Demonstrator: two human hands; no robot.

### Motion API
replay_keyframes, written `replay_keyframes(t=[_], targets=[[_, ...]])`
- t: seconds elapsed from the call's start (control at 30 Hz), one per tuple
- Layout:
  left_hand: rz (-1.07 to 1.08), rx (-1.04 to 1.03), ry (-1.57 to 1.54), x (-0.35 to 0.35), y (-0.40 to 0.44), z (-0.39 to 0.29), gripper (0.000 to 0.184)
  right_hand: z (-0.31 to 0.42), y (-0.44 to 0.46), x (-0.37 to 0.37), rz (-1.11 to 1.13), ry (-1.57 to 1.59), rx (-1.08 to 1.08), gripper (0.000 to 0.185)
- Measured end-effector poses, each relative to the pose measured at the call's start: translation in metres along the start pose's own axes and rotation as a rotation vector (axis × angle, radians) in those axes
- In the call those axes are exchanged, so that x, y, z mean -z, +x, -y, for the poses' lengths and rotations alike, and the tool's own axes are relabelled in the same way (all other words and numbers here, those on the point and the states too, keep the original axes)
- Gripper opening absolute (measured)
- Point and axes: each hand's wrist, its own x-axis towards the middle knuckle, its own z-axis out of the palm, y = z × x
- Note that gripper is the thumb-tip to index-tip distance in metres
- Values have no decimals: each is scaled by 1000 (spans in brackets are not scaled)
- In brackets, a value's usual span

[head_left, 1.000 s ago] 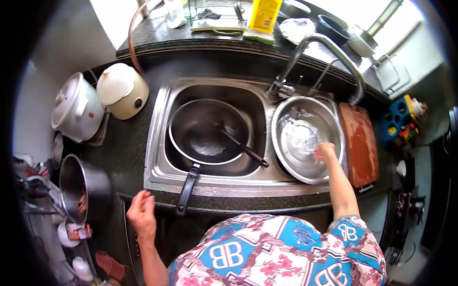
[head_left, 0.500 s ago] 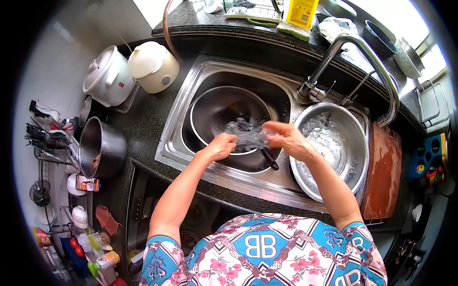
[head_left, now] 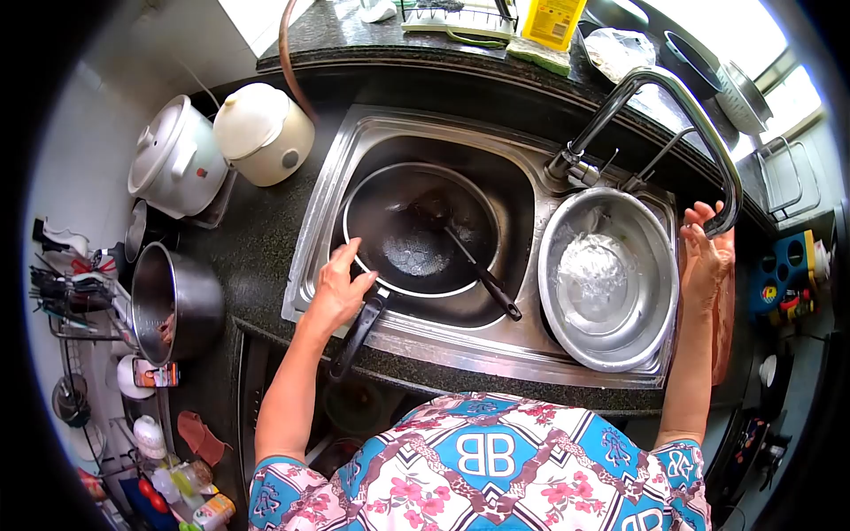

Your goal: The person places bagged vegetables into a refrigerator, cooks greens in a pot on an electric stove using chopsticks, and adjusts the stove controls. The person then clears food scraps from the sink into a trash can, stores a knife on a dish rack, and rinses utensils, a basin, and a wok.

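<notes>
My left hand (head_left: 335, 288) is over the near-left rim of a dark frying pan (head_left: 372, 190) in the sink, its fingers spread. Just beneath it, the pan's black handle (head_left: 359, 336) sticks out over the sink edge. Inside the pan are foamy water and a utensil with a long black handle (head_left: 496, 290), its head hard to make out. On the right, my right hand (head_left: 710, 261) is at the end of the curved faucet spout (head_left: 728, 177), fingers curled around it, partly covered by the metal. A metal basin (head_left: 551, 310) with bubbling water stands beside the pan.
A reddish-brown board (head_left: 724, 327) lies right of the sink (head_left: 310, 265). Left on the counter are a white cooker (head_left: 181, 159), a cream pot (head_left: 266, 133) and a deep steel pot (head_left: 199, 296). A yellow bottle (head_left: 553, 22) stands on the back ledge.
Both hands were together over the pan amid splashing water. They have parted: the left moved left to the pan's rim, the right moved right to the faucet spout. The pan's handle has come into view.
</notes>
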Motion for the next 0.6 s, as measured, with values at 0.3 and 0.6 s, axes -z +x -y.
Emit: replay_keyframes(t=[0.3, 0.6], targets=[[141, 286, -59, 31, -39, 3, 38, 42, -60, -93, 349, -467, 480, 41], [307, 248, -92, 35, -61, 32, 40, 19, -2, -177, 616, -664, 482, 41]])
